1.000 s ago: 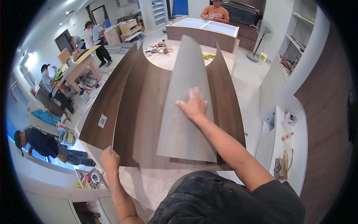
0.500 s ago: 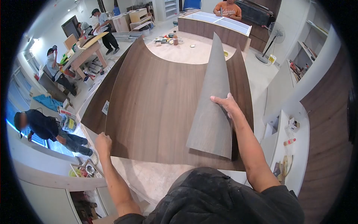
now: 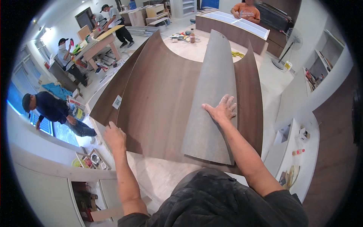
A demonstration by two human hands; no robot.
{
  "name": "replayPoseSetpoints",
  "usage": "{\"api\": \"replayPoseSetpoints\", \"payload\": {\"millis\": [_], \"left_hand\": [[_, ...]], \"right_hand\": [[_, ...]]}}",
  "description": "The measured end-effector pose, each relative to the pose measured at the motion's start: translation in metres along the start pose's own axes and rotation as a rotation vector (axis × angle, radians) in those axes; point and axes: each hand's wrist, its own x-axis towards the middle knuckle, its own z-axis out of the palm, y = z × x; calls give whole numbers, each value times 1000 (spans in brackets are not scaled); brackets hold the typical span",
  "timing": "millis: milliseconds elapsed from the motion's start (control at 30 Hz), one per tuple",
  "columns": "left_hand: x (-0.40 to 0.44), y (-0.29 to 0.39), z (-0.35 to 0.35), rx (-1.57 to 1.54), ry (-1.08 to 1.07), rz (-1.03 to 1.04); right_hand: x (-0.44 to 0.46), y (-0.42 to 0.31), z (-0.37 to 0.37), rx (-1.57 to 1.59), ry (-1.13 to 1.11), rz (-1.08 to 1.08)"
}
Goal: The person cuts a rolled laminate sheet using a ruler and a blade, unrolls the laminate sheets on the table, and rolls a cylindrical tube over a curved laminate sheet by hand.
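Note:
A large wood-grain laminate sheet (image 3: 162,94) lies in front of me, its right part curled over so that the grey back (image 3: 211,90) faces up. My right hand (image 3: 223,109) rests on that grey back with fingers spread. At the near left edge of the sheet, my left hand (image 3: 115,137) has its fingers bent round the rim; the fingertips are partly hidden. Beneath lies a second dark wood-grain sheet (image 3: 109,98), showing along the left, with a small white label (image 3: 117,101) on it.
The sheets lie on a pale worktable (image 3: 151,172). Tools and a bottle (image 3: 192,36) stand at its far side, near a curved cabinet frame (image 3: 230,32) and a person in orange (image 3: 247,13). Several people work at left. A fan (image 3: 289,49) and shelves (image 3: 302,145) are at right.
My right hand has opened from its hold on the curled part and now lies spread on the grey back. The curl leans further left. My left hand stays at the left edge.

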Motion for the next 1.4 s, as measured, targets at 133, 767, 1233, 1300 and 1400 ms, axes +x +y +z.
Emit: {"api": "replayPoseSetpoints", "payload": {"millis": [133, 767, 1233, 1300, 1400], "left_hand": [[-22, 11, -7, -47, 417, 228], [-72, -16, 13, -176, 593, 69], [101, -11, 61, 12, -44, 17], [104, -20, 71, 41, -41, 20], [106, -22, 77, 63, -39, -13]], "right_hand": [[1, -3, 3, -2, 20, 16], [73, 57, -142, 1013, -295, -208], [182, 156, -166, 847, -252, 39], [186, 179, -171, 791, -223, 113], [168, 196, -175, 586, -112, 179]]}}
